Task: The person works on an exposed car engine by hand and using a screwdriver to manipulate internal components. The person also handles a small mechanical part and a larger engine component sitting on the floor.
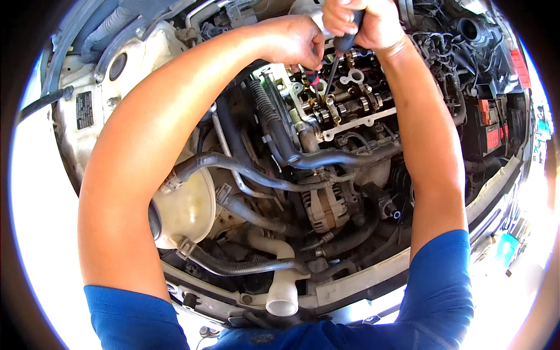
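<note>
In front of me lies an engine with its top uncovered, showing the cylinder head (349, 124) with camshafts and lobes (365, 104). My right hand (373, 26) is wrapped around the dark handle of a screwdriver (333, 74), whose thin shaft slants down to the left among the cam parts. Close by on the left, my left hand (298, 44) is closed, fingers pinched on a red-and-black handled tool (313, 77) that points down into the head. Both tool tips are hard to make out among the metal parts.
Black hoses (251, 169) cross in front of the head. A yellowed reservoir (189, 207) sits under my left arm, an alternator (324, 210) below the head. The battery (490, 131) is at the right, a pale pipe (282, 291) near the front edge.
</note>
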`<state>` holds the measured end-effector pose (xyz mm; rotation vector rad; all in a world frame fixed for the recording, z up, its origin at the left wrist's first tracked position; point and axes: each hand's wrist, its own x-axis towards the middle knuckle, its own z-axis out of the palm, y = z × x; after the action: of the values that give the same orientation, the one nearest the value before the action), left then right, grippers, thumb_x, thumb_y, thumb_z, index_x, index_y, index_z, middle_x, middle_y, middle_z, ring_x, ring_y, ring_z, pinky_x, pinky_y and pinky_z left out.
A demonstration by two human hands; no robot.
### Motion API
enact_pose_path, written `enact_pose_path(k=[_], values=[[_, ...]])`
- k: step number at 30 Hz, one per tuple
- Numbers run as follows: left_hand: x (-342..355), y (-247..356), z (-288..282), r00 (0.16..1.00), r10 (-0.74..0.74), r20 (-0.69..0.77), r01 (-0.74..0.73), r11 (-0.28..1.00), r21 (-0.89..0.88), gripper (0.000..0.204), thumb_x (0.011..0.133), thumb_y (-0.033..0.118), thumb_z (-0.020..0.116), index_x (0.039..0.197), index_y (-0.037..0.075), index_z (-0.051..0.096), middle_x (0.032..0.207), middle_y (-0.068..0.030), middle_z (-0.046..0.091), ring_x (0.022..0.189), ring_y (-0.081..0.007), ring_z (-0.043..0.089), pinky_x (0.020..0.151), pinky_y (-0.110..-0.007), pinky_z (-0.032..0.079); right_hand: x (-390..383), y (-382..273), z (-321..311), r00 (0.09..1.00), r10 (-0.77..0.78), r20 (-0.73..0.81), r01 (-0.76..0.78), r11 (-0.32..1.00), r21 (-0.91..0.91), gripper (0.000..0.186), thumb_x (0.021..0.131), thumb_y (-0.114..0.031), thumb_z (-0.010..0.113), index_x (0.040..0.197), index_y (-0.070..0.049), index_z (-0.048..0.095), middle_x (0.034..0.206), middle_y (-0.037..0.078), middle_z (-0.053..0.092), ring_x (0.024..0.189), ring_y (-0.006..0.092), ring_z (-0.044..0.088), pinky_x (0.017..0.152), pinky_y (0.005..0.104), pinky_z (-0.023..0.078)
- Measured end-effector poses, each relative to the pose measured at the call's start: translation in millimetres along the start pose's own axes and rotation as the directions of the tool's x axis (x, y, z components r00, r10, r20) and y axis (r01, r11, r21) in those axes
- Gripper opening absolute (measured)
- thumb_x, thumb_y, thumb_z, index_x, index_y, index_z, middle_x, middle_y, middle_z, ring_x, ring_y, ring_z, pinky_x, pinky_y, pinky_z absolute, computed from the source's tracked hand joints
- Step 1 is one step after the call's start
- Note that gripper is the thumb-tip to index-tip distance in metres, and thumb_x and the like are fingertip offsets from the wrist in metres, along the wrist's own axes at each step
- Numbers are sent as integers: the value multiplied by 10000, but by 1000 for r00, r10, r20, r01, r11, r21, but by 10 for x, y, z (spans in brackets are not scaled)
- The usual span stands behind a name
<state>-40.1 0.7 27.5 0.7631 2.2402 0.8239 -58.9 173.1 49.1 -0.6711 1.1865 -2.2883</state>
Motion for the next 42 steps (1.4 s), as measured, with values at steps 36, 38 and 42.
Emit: enact_pose_path(k=[36, 38, 42], values=[[92, 275, -111, 998, -10, -61, 19, 989, 149, 239, 758, 225, 744, 921, 53, 713, 748, -85, 679, 663, -149, 628, 648, -302, 483, -164, -263, -356, 991, -63, 122, 46, 990, 137, 93, 757, -42, 566, 812, -17, 495, 539, 135, 465, 417, 185, 400, 416, 328, 329], [89, 263, -64, 997, 24, -68, -15, 993, 120, 249, 761, 232, 745, 932, 55, 713, 758, -85, 682, 669, -155, 630, 652, -301, 484, -151, -271, -360, 983, -103, 155, 82, 987, 135, 94, 755, -35, 562, 816, -13, 495, 541, 136, 467, 419, 185, 406, 420, 329, 333], [67, 312, -153, 998, 13, -55, -4, 988, 155, 239, 755, 232, 742, 919, 60, 710, 772, -90, 683, 694, -173, 645, 662, -311, 489, -108, -276, -274, 993, -38, 115, 19, 987, 161, 75, 764, -37, 572, 802, -11, 513, 545, 125, 477, 423, 186, 417, 430, 325, 343]])
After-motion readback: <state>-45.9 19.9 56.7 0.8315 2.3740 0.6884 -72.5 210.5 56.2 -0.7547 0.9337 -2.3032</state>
